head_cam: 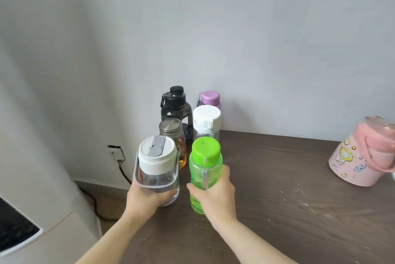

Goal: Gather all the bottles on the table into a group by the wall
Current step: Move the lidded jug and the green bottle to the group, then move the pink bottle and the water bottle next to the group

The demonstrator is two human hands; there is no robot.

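Observation:
My left hand grips a clear bottle with a white lid and grey handle near the table's left edge. My right hand is wrapped around a green bottle standing beside it. Behind them, by the wall, stand a glass jar with a metal lid and amber liquid, a black bottle, a white-capped clear bottle and a purple-capped bottle, close together.
A pink bottle with cartoon stickers stands at the right edge of the dark wooden table. A wall socket with a black cable is left of the table, and a pale cabinet fills the lower left.

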